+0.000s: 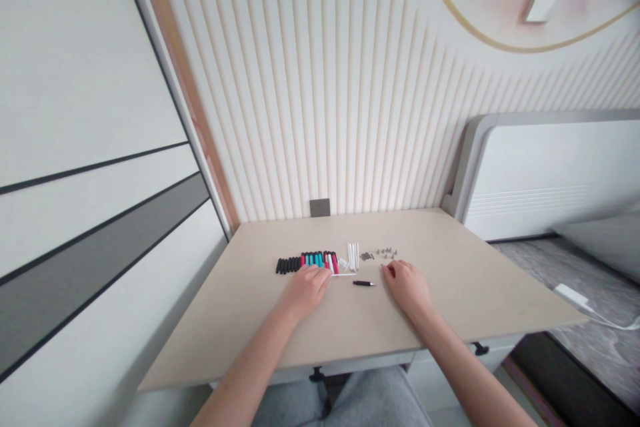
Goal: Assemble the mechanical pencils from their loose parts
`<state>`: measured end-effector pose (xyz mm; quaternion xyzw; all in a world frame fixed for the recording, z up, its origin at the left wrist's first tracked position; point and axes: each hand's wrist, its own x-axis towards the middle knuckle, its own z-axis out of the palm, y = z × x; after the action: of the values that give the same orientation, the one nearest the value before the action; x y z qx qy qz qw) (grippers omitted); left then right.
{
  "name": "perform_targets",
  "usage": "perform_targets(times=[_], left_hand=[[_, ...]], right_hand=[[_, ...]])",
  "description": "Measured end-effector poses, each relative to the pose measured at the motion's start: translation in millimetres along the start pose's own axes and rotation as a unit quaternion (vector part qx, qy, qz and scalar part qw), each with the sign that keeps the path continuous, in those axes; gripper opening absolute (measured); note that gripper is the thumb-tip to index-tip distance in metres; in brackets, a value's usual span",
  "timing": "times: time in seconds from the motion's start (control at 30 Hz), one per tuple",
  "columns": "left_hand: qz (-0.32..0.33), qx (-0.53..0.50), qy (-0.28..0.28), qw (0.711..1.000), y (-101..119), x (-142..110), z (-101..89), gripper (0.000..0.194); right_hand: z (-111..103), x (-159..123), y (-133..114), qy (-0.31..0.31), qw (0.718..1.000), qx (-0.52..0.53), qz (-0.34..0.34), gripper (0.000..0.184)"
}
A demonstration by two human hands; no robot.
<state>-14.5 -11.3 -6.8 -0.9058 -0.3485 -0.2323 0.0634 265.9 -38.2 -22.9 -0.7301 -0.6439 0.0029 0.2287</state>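
Note:
My left hand (pixel 307 288) is closed around one end of a thin white pen refill (pixel 345 274), which points right across the table. My right hand (pixel 407 285) rests on the tabletop with its fingertips pinched together; a tiny piece seems to stick out, too small to name. Between the hands lies a black pen part with a silvery tip (pixel 364 283). Just beyond my left hand is a row of black pen barrels (pixel 288 265) beside pink, teal and white pen barrels (pixel 315 258). Several white refills (pixel 353 256) stand in a row farther right.
Small dark springs or pins (pixel 367 256) and small metallic pieces (pixel 387 252) lie beyond my right hand. White bits (pixel 343 264) sit beside the barrels. The beige table (pixel 225 320) meets a ribbed wall with a dark socket (pixel 320 207). A bed (pixel 550 173) stands right.

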Motion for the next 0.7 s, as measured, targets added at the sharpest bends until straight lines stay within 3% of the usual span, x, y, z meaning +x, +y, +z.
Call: perform_targets(times=[0.23, 0.7], left_hand=[[0.025, 0.005, -0.018, 1.0, 1.1, 0.6, 2.0, 0.023], [0.046, 0.009, -0.037, 0.998, 5.1, 2.6, 2.3, 0.022]], right_hand=[[6.9, 17.1, -5.7, -0.031, 0.999, -0.009, 0.017, 0.029], [10.2, 14.2, 0.1, -0.042, 0.997, 0.045, -0.039, 0.029]])
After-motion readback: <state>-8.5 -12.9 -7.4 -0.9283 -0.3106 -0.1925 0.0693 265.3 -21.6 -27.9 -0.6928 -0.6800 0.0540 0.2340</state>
